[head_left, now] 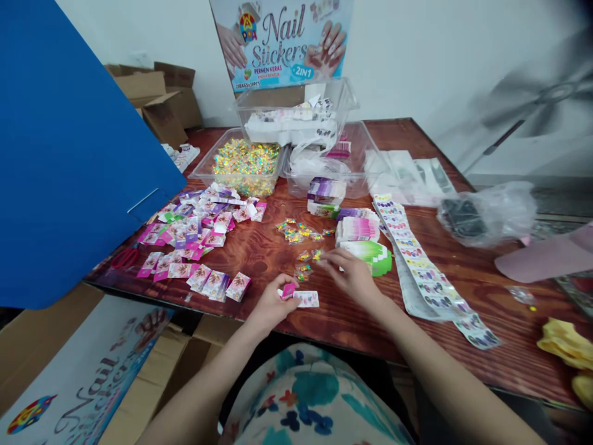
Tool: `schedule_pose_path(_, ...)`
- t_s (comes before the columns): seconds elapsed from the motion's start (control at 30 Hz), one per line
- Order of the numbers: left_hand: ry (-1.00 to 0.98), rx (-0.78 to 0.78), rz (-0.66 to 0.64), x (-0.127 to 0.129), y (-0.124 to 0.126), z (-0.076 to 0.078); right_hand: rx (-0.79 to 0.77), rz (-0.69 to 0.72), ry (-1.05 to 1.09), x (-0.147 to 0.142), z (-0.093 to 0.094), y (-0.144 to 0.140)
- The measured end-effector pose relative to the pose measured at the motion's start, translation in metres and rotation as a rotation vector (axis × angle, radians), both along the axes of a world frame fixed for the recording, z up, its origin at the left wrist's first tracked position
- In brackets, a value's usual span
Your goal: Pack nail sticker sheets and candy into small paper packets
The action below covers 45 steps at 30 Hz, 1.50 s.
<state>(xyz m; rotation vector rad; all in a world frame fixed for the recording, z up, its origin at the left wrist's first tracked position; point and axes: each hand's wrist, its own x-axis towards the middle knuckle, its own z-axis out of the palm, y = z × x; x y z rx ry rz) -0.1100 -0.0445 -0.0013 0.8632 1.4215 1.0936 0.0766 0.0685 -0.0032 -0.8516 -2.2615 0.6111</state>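
On the glossy, wood-grained red-brown table point(463, 272), seen from your head camera, your left hand point(271, 306) pinches a small flat packet point(301, 298), pink at the held end and white with print on the rest. The packet lies near the table's front edge, its long axis running left to right, the white end pointing toward your right. Your right hand point(352, 275) reaches just past it with fingers curled, fingertips closing on one of the tiny bright candy pieces point(308, 256) scattered there; whether it actually grips one you cannot tell. Just beyond your right hand sits a fanned green-and-white stack of cards point(375, 254). To the left sprawls a loose heap of shiny pink sachets point(194, 235). Behind stands a clear plastic tub point(245, 164) filled with candy.
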Motion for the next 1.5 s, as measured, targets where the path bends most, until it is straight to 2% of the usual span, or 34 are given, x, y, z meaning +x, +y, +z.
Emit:
schedule_pose_path(0.07, 0.090, 0.062, -0.001, 0.002, 0.000, -0.011, 0.055, -0.122, -0.179, -0.013, -0.004, 0.013)
schedule_pose_path(0.17, 0.165, 0.110, 0.026, 0.003, -0.001, -0.024, 0.111, -0.090, -0.470, -0.037, -0.011, 0.023)
schedule_pose_path(0.23, 0.183, 0.116, 0.035, 0.003, -0.002, -0.029, 0.146, -0.072, -0.563, -0.052, -0.015, 0.027)
schedule_pose_path(0.33, 0.166, 0.094, 0.057, 0.000, -0.004, -0.030, 0.159, -0.043, -0.594, -0.066, -0.022, 0.037)
schedule_pose_path(0.47, 0.121, 0.027, 0.096, -0.005, -0.005, -0.023, 0.174, 0.006, -0.600, -0.068, -0.023, 0.049)
schedule_pose_path(0.6, 0.083, -0.013, 0.183, -0.006, -0.003, -0.020, 0.176, -0.005, -0.522, -0.061, -0.012, 0.035)
schedule_pose_path(0.67, 0.040, -0.048, 0.214, -0.005, -0.001, -0.020, 0.108, 0.017, -0.345, -0.058, -0.007, 0.016)
schedule_pose_path(0.77, -0.052, -0.039, 0.237, -0.003, 0.002, -0.019, -0.031, 0.178, -0.033, -0.054, -0.008, -0.015)
schedule_pose_path(0.83, -0.124, -0.021, 0.239, -0.002, 0.003, -0.017, -0.054, 0.246, 0.052, -0.051, -0.016, -0.029)
schedule_pose_path(0.9, -0.185, -0.035, 0.218, -0.001, 0.002, -0.014, -0.087, 0.237, 0.106, -0.049, -0.025, -0.036)
schedule_pose_path(1.0, -0.199, -0.040, 0.191, -0.001, 0.001, -0.014, -0.245, 0.234, 0.189, -0.042, -0.032, -0.036)
schedule_pose_path(1.07, -0.153, -0.006, 0.179, -0.001, 0.000, -0.015, -0.399, 0.267, 0.225, -0.037, -0.032, -0.035)
schedule_pose_path(1.17, 0.007, 0.114, 0.166, 0.001, 0.001, -0.020, -0.708, 0.313, 0.284, -0.033, -0.032, -0.035)
schedule_pose_path(1.27, 0.180, 0.216, 0.153, 0.003, 0.001, -0.024, -0.984, 0.273, 0.405, -0.032, -0.034, -0.035)
schedule_pose_path(1.37, 0.366, 0.224, 0.107, 0.006, -0.002, -0.029, -1.114, 0.152, 0.536, -0.031, -0.034, -0.033)
schedule_pose_path(1.5, 0.517, 0.228, 0.075, 0.011, -0.009, -0.033, -1.148, 0.079, 0.543, -0.027, -0.030, -0.030)
